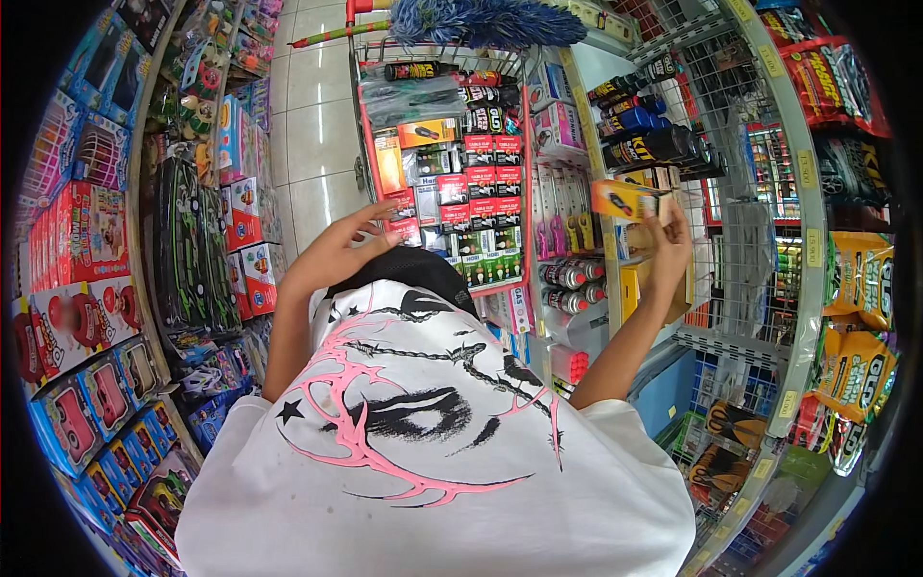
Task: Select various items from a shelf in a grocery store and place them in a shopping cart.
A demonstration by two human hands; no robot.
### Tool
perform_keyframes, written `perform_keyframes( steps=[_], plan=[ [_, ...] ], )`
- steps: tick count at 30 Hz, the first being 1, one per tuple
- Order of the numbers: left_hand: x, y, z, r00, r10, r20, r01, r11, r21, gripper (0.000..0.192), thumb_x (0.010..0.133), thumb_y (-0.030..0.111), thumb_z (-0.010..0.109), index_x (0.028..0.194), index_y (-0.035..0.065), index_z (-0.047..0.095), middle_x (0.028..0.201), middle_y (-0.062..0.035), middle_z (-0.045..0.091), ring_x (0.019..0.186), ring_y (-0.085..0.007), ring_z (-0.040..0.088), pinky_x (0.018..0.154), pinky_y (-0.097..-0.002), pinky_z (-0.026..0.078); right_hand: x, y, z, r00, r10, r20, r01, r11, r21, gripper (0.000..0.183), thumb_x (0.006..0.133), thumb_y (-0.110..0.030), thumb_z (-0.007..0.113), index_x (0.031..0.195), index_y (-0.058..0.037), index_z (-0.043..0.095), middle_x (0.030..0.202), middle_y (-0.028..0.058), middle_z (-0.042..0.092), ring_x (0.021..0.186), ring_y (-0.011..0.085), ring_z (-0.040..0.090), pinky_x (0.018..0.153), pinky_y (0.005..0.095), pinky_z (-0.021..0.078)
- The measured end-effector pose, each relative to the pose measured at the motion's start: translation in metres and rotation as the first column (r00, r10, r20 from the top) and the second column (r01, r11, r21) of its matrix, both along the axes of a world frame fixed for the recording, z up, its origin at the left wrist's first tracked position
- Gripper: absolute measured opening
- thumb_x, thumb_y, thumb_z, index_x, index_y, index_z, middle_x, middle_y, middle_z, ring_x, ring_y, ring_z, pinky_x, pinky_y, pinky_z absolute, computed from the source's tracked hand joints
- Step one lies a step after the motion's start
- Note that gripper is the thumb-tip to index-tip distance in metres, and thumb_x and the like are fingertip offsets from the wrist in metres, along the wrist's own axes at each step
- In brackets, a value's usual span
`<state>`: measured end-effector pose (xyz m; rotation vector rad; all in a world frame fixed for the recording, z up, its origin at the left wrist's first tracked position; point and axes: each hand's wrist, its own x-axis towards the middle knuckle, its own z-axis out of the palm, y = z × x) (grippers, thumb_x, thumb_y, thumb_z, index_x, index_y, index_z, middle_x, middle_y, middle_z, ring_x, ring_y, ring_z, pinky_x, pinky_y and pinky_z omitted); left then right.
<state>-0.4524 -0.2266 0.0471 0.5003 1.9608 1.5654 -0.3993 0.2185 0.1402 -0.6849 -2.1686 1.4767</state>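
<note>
My right hand (667,234) grips a small yellow-orange box (621,200) beside the shelf on the right, where similar boxes lie. At the near left corner of the shopping cart, my left hand (346,245) is held with its fingers apart and nothing in it. Inside the cart are rows of red-and-black cable clip boxes (481,180), green-and-white light bulb boxes (484,270), orange boxes (425,133) and dark bottles (420,70). A blue fluffy duster (490,25) lies across the cart's far end.
Black bottles (652,149) stand on the right shelf, above spray cans (566,275) lower down. Shelves of boxed toys (97,231) line the left side. A tiled floor aisle (310,137) runs left of the cart. Scissors (732,425) hang at lower right.
</note>
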Motion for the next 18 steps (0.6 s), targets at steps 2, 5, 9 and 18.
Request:
perform_keyframes(
  steps=[2,5,9,18],
  plan=[
    [-0.002,-0.007,0.006,0.999,0.025,0.023,-0.024,0.999,-0.033,0.053,0.093,0.028,0.059,0.140,0.0092,0.044,0.129,-0.0118,0.056,0.107,-0.0184,0.056,0.092,-0.0318,0.043,0.004,0.035,-0.008,0.991,-0.131,-0.020,0.132,0.982,0.134,0.053,0.078,-0.001,0.073,0.126,0.0039,0.052,0.113,0.0129,0.062,0.101,0.0187,0.060,0.088,0.0291,0.0465],
    [-0.004,-0.018,-0.001,0.997,0.072,0.039,-0.069,0.994,-0.090,0.051,0.094,0.030,0.059,0.138,0.0097,0.046,0.127,-0.0122,0.057,0.108,-0.0189,0.056,0.092,-0.0323,0.043,0.002,0.077,-0.028,0.978,-0.209,0.018,0.200,0.953,0.227,0.052,0.074,-0.005,0.076,0.121,0.0053,0.055,0.114,0.0153,0.061,0.100,0.0214,0.060,0.087,0.0303,0.0469],
    [-0.005,-0.023,-0.005,0.991,0.136,0.018,-0.132,0.980,-0.151,0.053,0.093,0.033,0.060,0.138,0.0077,0.046,0.125,-0.0149,0.058,0.104,-0.0208,0.057,0.091,-0.0333,0.044,-0.007,0.110,-0.068,0.963,-0.270,0.012,0.241,0.878,0.414,0.054,0.070,-0.010,0.079,0.117,0.0059,0.058,0.115,0.0185,0.058,0.104,0.0267,0.058,0.091,0.0339,0.0452],
    [0.002,-0.025,-0.007,0.989,0.146,0.003,-0.143,0.977,-0.161,0.057,0.092,0.037,0.060,0.137,0.0050,0.047,0.122,-0.0181,0.058,0.100,-0.0229,0.059,0.087,-0.0341,0.047,-0.026,0.134,-0.102,0.928,-0.371,0.044,0.288,0.787,0.546,0.057,0.068,-0.016,0.078,0.119,0.0010,0.059,0.117,0.0210,0.053,0.111,0.0363,0.053,0.099,0.0398,0.0399]
  ],
)
